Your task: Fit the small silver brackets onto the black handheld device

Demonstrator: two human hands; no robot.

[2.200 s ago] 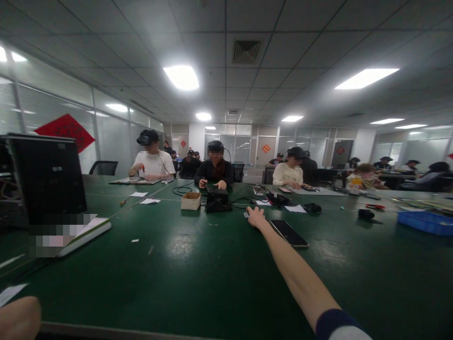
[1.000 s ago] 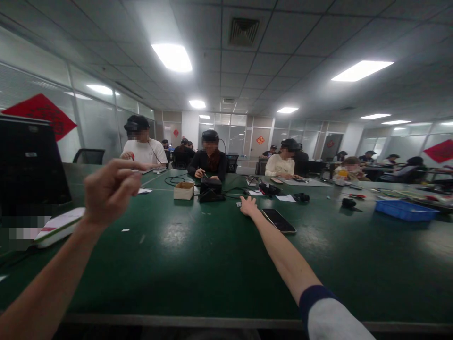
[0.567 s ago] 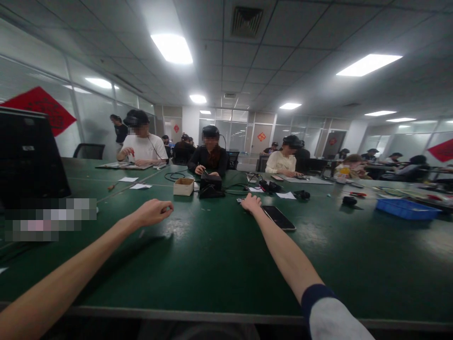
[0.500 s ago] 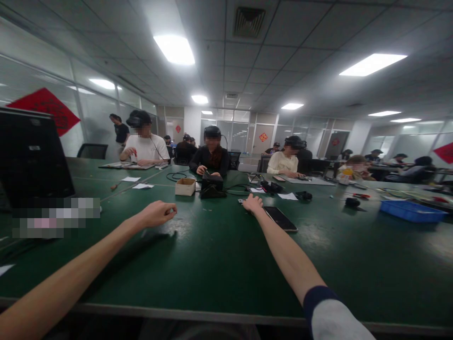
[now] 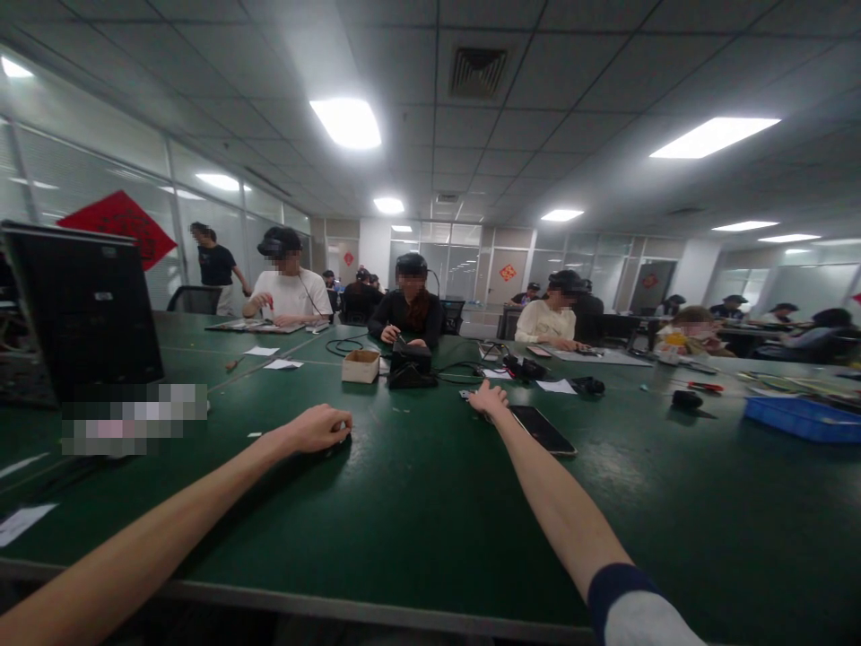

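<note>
Both my arms stretch out over a dark green table [image 5: 417, 502]. My left hand [image 5: 321, 428] rests on the tabletop with its fingers curled into a loose fist; whether anything is inside it is hidden. Farther out, my right hand [image 5: 489, 399] lies with fingers spread on the table. It sits just left of a black phone [image 5: 543, 430] lying flat and touches or nearly touches a small pale item [image 5: 465, 394].
A black monitor [image 5: 81, 309] stands at the left. Beyond my hands are a small cardboard box [image 5: 361, 365], a black device [image 5: 410, 370] with cables, paper slips and a blue tray [image 5: 800, 417] at the right. Several people sit working along the table's far side.
My left hand rose from the near left corner into the air, then reached forward and came down onto the table as a fist. My right hand stayed by the phone.
</note>
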